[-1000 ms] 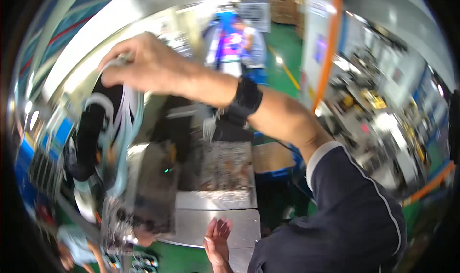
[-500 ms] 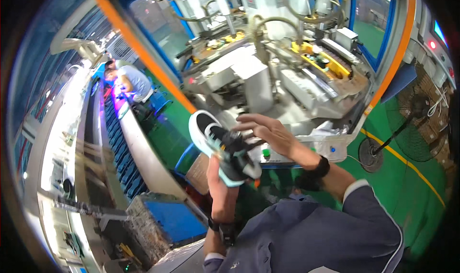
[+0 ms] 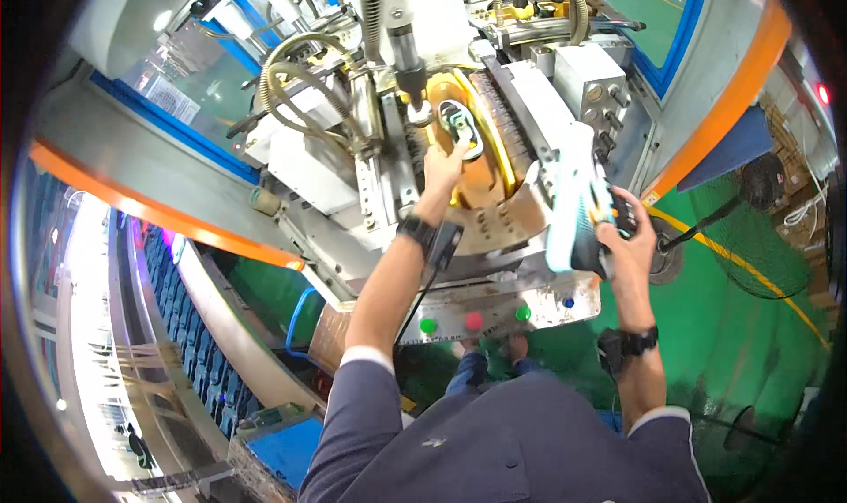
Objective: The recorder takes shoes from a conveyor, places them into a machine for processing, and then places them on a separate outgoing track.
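Inside the machine, my left hand (image 3: 444,169) reaches over a yellow-edged mould (image 3: 505,154). Its fingers are closed on the near end of a black and white sneaker (image 3: 460,122) lying in that mould. Part of this sneaker is hidden by the fingers. Out to the right, my right hand (image 3: 633,243) grips a second sneaker, black with a white and pale mint sole (image 3: 573,207), tilted up on its side with the sole facing left. Above the mould, close to my left hand, stands a dark vertical press rod (image 3: 408,66).
A control panel (image 3: 494,318) with green, red and blue buttons runs along the machine's front. Orange frame posts (image 3: 168,216) flank the opening. Hoses (image 3: 296,79) and metal blocks crowd both sides of the mould. A conveyor (image 3: 190,326) lies left; a floor fan (image 3: 759,212) stands right.
The view has turned toward the machine. My left hand, which held a sneaker in front of me, is now in the mould on one. My right hand, previously free, now holds a sneaker.
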`<state>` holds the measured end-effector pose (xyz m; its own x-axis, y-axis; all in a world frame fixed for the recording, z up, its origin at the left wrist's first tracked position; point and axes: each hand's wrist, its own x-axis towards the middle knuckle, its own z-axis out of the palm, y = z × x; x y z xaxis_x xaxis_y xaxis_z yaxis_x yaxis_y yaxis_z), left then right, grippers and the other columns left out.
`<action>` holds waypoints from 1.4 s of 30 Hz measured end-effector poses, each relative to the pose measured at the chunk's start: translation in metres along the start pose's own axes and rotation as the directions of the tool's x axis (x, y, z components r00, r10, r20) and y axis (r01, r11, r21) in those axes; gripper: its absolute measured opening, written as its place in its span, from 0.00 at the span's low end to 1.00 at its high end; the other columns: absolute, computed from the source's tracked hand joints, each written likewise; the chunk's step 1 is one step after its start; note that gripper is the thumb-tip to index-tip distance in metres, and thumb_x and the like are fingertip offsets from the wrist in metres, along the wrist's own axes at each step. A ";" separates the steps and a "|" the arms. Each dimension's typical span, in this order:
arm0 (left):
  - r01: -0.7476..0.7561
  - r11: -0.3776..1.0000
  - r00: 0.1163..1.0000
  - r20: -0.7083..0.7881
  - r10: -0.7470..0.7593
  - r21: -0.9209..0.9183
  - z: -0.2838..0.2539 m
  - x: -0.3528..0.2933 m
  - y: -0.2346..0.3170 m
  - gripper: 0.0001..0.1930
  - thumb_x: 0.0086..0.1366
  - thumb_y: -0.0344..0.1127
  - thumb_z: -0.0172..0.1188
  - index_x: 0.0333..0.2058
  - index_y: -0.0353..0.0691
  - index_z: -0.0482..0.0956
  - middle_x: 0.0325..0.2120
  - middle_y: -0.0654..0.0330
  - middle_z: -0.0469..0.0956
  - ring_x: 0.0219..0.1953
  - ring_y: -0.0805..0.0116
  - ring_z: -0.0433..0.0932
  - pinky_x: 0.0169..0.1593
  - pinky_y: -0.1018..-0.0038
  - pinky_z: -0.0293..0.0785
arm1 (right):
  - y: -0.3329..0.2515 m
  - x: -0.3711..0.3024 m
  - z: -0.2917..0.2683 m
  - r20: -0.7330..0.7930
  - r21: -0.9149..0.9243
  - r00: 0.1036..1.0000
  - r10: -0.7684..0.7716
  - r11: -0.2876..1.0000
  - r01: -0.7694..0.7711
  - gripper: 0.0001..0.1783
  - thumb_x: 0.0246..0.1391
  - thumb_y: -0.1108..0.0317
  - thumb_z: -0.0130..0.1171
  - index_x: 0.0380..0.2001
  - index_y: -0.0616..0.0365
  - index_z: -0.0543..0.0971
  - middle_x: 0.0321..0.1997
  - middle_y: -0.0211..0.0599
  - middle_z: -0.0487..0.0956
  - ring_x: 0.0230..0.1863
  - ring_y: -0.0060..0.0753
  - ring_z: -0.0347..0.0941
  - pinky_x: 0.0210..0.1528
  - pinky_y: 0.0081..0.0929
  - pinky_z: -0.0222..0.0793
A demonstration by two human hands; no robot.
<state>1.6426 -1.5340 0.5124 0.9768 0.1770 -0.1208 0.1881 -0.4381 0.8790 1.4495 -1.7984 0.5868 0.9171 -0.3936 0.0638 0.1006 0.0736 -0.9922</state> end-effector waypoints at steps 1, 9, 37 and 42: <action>0.032 0.999 0.998 -0.061 -0.034 -0.034 0.013 0.025 -0.004 0.42 0.51 0.55 0.68 0.51 0.19 0.69 0.41 0.42 0.78 0.42 0.59 0.79 0.45 0.68 0.74 | -0.003 0.004 -0.012 -0.041 -0.071 0.999 -0.028 0.997 0.025 0.29 0.40 0.74 0.62 0.51 0.60 0.74 0.44 0.34 0.77 0.44 0.25 0.72 0.50 0.23 0.68; 0.208 0.968 0.972 -0.140 -0.188 0.144 0.058 0.127 -0.038 0.35 0.51 0.34 0.62 0.56 0.28 0.58 0.51 0.36 0.71 0.54 0.42 0.72 0.57 0.61 0.68 | -0.018 0.041 -0.044 -0.166 -0.405 0.978 -0.126 0.913 0.049 0.31 0.38 0.73 0.62 0.51 0.65 0.73 0.46 0.37 0.76 0.45 0.27 0.72 0.53 0.24 0.66; -0.060 0.584 0.254 -0.579 -0.775 -0.809 -0.169 -0.491 -0.085 0.09 0.62 0.36 0.59 0.39 0.41 0.78 0.33 0.65 0.79 0.36 0.75 0.77 0.37 0.76 0.73 | 0.102 -0.045 0.255 0.817 -0.169 0.479 -0.320 0.663 0.730 0.09 0.54 0.68 0.57 0.37 0.60 0.78 0.35 0.46 0.78 0.38 0.50 0.75 0.41 0.40 0.70; -0.258 0.288 0.489 -0.382 -0.784 -0.922 -0.132 -0.520 -0.086 0.18 0.62 0.29 0.60 0.50 0.31 0.71 0.43 0.58 0.77 0.43 0.67 0.79 0.46 0.70 0.77 | 0.226 -0.134 0.215 0.970 0.050 0.091 -0.225 0.552 0.832 0.06 0.53 0.73 0.53 0.35 0.59 0.76 0.38 0.45 0.75 0.43 0.50 0.70 0.44 0.41 0.67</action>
<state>1.1047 -1.4719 0.5604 0.2908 0.7668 -0.5723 -0.2923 0.6407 0.7100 1.4322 -1.5324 0.3768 0.4355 0.8364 0.3330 0.8378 -0.2413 -0.4897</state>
